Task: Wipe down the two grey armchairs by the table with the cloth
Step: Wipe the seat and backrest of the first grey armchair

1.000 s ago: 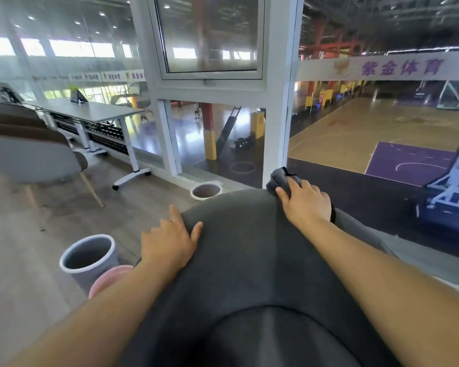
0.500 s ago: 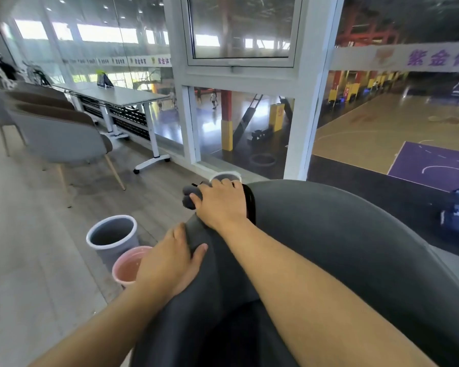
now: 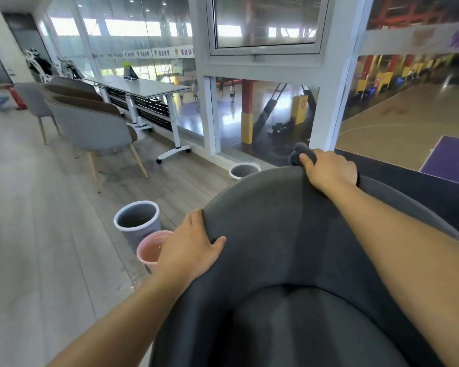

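Observation:
A dark grey armchair (image 3: 289, 234) fills the lower right, its curved backrest rim facing away from me. My left hand (image 3: 191, 245) grips the left edge of the backrest, thumb on the inner face and fingers wrapped over the outside. My right hand (image 3: 329, 172) presses a dark grey cloth (image 3: 301, 154) on the top rim of the backrest, the cloth bunched under the fingers and sticking out to the left. Lighter grey armchairs (image 3: 96, 125) stand by a white table (image 3: 149, 87) at the left.
A grey bin (image 3: 137, 221) and a pink bucket (image 3: 151, 251) stand on the wooden floor just left of the chair. Another grey bin (image 3: 243, 171) sits by the glass wall beyond. A white window frame (image 3: 326, 107) rises behind the chair.
My right hand has slid the cloth along the top rim, from the left end back toward the right. The left hand keeps its hold on the backrest's left edge.

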`<state>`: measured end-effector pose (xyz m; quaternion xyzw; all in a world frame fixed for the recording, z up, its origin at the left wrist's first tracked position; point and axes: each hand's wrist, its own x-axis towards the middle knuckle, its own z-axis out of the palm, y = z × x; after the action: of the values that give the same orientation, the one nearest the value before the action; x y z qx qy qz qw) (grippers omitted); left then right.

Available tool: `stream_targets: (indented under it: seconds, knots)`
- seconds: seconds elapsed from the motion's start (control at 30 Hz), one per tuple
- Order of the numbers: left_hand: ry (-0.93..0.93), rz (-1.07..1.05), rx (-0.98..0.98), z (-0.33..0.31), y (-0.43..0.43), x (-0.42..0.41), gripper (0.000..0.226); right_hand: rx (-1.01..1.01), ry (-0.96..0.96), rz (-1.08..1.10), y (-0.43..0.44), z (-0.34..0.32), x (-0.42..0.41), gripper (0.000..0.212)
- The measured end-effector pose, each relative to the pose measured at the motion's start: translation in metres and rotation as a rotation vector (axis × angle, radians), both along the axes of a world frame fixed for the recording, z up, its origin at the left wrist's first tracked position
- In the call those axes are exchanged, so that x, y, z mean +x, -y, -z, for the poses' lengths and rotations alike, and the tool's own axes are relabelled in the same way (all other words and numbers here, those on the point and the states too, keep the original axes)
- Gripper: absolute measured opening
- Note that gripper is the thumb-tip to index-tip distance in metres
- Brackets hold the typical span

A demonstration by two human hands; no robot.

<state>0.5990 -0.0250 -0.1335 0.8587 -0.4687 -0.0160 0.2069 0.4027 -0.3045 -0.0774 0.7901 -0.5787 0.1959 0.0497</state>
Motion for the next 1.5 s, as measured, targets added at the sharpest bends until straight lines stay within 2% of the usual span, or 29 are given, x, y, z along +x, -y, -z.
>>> stream_targets:
  seconds: [0.13, 0.23, 0.3, 0.37, 0.53, 0.9, 1.07, 1.17, 1.27, 1.4, 1.5]
  knots:
    - [-0.075, 0.035, -0.12, -0.004, -0.009, 0.001, 0.06, -0.065, 0.029, -0.068, -0.024, 0.004, 0.024, 0.057]
    - [-0.284, 0.04, -0.291, -0.003, -0.032, 0.004, 0.043, -0.081, 0.025, -0.243, -0.055, 0.003, 0.057, 0.055]
    - [-0.453, 0.0, -0.355, 0.005, -0.055, 0.011, 0.042, -0.062, -0.018, -0.36, -0.082, 0.003, 0.088, 0.053]
    - [-0.508, -0.04, -0.392, 0.014, -0.081, 0.024, 0.042, -0.038, -0.085, -0.461, -0.116, 0.006, 0.12, 0.051]
    - [-0.432, -0.168, -0.421, 0.022, -0.137, 0.054, 0.041, -0.083, -0.2, -0.624, -0.204, 0.032, 0.157, 0.049]
    - [-0.248, 0.051, -0.407, 0.021, -0.206, 0.019, 0.039, -0.001, 0.052, -0.89, -0.342, 0.095, 0.108, 0.038]
    - [-0.215, 0.075, -0.379, 0.033, -0.225, 0.003, 0.047, 0.038, 0.062, -0.911, -0.404, 0.116, 0.073, 0.032]
    - [-0.223, 0.086, -0.38, 0.041, -0.23, -0.006, 0.045, 0.082, 0.077, -0.902, -0.434, 0.131, 0.058, 0.036]
    - [-0.195, 0.111, -0.348, 0.044, -0.24, -0.024, 0.053, 0.094, 0.076, -0.909, -0.461, 0.143, 0.043, 0.034]
    - [-0.156, 0.153, -0.269, 0.046, -0.254, -0.047, 0.044, 0.084, 0.053, -0.945, -0.487, 0.16, 0.027, 0.031]
    - [-0.142, 0.168, -0.245, 0.05, -0.261, -0.055, 0.047, 0.034, -0.019, -0.974, -0.492, 0.17, 0.023, 0.032]
